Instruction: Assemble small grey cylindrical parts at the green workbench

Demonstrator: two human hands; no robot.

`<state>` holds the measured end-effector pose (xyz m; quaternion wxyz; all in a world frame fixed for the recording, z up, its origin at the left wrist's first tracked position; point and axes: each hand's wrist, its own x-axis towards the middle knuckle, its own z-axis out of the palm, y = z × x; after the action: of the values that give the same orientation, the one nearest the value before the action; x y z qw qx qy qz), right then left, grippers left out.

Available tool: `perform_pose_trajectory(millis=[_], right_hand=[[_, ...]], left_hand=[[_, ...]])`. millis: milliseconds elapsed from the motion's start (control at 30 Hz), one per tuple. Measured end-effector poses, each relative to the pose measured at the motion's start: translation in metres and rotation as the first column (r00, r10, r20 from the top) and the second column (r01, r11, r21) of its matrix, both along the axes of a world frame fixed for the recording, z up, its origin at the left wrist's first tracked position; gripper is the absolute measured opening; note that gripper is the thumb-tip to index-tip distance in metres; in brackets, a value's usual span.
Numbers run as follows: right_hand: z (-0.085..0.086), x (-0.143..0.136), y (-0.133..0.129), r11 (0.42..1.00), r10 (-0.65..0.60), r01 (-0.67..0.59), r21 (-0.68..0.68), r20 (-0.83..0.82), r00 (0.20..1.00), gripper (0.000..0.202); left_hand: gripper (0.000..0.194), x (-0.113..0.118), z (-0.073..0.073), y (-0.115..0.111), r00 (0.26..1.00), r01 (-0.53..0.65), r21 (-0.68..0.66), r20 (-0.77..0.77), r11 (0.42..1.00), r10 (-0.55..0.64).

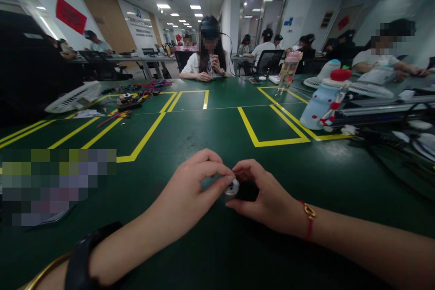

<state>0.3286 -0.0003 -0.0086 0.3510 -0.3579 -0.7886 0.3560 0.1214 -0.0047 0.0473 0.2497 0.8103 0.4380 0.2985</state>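
Note:
A small silver metal cylinder [232, 188] with a dark spot on its top face is at the middle of the green table. My left hand [200, 181] is closed in a pinch, thumb and index fingertips meeting on the cylinder's upper edge. My right hand [263, 192] curves around its right side. Its thumb lies just below the cylinder and its fingers behind it, apart, near my left fingertips. Whether the right fingers touch the cylinder is hard to tell. The underside of the cylinder is hidden.
Yellow tape [282, 142] marks boxes on the table. Tangled wires [149, 88] and a white fan [73, 97] lie far left. A blue bottle [317, 104], a clear bottle [288, 72] and black cables [377, 138] stand or lie right. A person [209, 54] sits opposite.

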Motion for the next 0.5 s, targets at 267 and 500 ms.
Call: perform_pose_trajectory(millis=[267,500], right_hand=[[-0.001,-0.002,0.000,1.000,-0.009,0.009,-0.018,-0.002,1.000,0.054],[0.009,0.009,0.004,0.999,-0.022,0.017,0.036,0.132,0.991,0.042]], left_hand=[[0.015,-0.001,-0.001,-0.002,1.000,0.009,-0.077,0.005,0.997,-0.009],[0.013,-0.011,-0.009,0.001,0.991,-0.115,-0.128,0.047,0.985,0.122]])
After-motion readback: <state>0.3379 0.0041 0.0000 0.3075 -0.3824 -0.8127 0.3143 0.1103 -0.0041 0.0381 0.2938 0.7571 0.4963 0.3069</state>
